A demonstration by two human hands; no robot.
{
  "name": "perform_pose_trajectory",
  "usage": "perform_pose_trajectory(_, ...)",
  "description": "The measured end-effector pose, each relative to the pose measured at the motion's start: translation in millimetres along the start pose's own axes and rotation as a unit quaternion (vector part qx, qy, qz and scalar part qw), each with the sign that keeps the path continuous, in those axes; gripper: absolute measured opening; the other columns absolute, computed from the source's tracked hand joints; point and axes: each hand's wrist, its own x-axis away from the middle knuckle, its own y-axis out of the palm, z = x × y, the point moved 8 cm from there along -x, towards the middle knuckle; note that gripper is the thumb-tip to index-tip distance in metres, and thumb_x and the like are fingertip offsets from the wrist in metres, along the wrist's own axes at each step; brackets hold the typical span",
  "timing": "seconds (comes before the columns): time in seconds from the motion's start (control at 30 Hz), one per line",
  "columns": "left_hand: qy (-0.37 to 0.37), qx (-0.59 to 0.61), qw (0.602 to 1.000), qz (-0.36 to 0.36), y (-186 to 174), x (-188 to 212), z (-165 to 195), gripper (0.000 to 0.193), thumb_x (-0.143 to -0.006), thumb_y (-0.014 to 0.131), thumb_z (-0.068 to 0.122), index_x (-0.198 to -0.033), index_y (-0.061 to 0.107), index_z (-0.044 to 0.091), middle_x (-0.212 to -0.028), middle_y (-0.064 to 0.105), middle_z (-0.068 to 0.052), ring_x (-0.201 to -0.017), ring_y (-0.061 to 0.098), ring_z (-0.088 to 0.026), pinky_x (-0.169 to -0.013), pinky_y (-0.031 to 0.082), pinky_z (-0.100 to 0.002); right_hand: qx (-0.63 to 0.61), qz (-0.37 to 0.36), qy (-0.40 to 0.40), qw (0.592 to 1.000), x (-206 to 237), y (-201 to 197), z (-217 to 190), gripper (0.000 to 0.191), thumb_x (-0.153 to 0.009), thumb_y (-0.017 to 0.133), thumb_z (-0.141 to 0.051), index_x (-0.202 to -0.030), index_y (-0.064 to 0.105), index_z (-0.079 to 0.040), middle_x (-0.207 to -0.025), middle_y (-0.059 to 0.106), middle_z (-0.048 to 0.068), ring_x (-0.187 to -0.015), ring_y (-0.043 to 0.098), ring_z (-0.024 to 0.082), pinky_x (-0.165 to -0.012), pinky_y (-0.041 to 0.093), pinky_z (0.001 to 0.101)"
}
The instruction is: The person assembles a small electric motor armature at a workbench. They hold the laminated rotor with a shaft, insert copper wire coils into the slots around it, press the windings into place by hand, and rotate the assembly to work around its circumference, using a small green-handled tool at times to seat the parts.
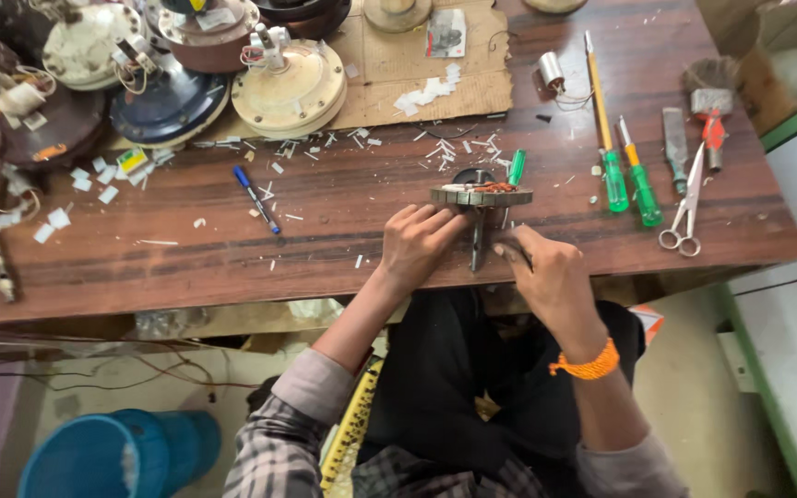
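Left hand (414,242) curled against the rim of a round motor core (481,195) standing on its shaft near the tabletop (325,240) front edge. Right hand (546,272) closed around a dark tool (516,251) just beside the shaft. Green screwdrivers (629,180) lying well apart, to the right.

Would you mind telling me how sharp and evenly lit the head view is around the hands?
Head view: soft, even light with no harsh glare on the table; left hand, right hand and stator are fairly sharp; wide-angle bending curves the table edges; the lap below sits in shadow.
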Motion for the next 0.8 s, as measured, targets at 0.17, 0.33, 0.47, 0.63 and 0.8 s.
perform_pose_trajectory(0.17, -0.254, 0.283, 0.917, 0.119, 12.8, 14.0, -13.5, 0.016, -0.086, 0.081, 0.010, -0.102, 0.077, 0.010, -0.079, 0.073, -0.001, -0.067, 0.067, -0.010, -0.061, 0.051, -0.026, -0.015, -0.043, -0.146, 0.988, -24.6, -19.9, -37.8, 0.013, -0.094, 0.068, -0.011, -0.102, 0.071, -0.002, -0.096, 0.073, 0.018, -0.087, 0.072, 0.036, -0.075, 0.055, 0.0408)
perform_pose_trajectory(0.33, -0.429, 0.515, 0.727, 0.152, 52.0, 38.7, -24.2, 0.007, -0.090, 0.079, 0.006, -0.096, 0.078, 0.001, -0.071, 0.072, 0.000, -0.058, 0.059, -0.002, -0.050, 0.042, -0.020, 0.021, -0.041, -0.091, 0.995, -74.4, -8.2, -31.8, 0.017, -0.096, 0.072, -0.018, -0.105, 0.075, -0.003, -0.093, 0.073, 0.020, -0.084, 0.073, 0.034, -0.073, 0.054, 0.0412)
perform_pose_trajectory(0.47, -0.451, 0.568, 0.667, 0.173, 58.6, 45.9, -25.3, 0.007, -0.091, 0.078, 0.007, -0.094, 0.077, 0.001, -0.072, 0.072, 0.000, -0.059, 0.060, -0.003, -0.050, 0.043, -0.019, 0.054, -0.077, -0.064, 0.994, -100.6, 7.0, -15.9, 0.021, -0.093, 0.075, -0.022, -0.104, 0.078, -0.005, -0.091, 0.074, 0.020, -0.083, 0.073, 0.034, -0.073, 0.054, 0.0424)
perform_pose_trajectory(0.63, -0.494, 0.588, 0.619, 0.168, 64.5, 40.5, -19.7, 0.008, -0.091, 0.077, 0.008, -0.088, 0.072, 0.001, -0.065, 0.068, -0.001, -0.049, 0.056, -0.005, -0.044, 0.041, -0.022, 0.075, -0.124, -0.019, 0.989, -126.0, 27.3, 19.9, 0.022, -0.090, 0.077, -0.025, -0.101, 0.079, -0.007, -0.088, 0.075, 0.018, -0.080, 0.074, 0.031, -0.071, 0.055, 0.0416)
perform_pose_trajectory(0.8, -0.531, 0.511, 0.653, 0.175, 52.9, 26.3, -12.4, 0.008, -0.092, 0.076, 0.011, -0.092, 0.071, 0.004, -0.067, 0.069, 0.001, -0.058, 0.064, -0.004, -0.050, 0.044, -0.022, 0.112, -0.135, 0.077, 0.982, -137.5, 31.7, 54.0, 0.022, -0.090, 0.077, -0.031, -0.103, 0.081, -0.014, -0.084, 0.076, 0.011, -0.069, 0.073, 0.023, -0.064, 0.054, 0.0381)
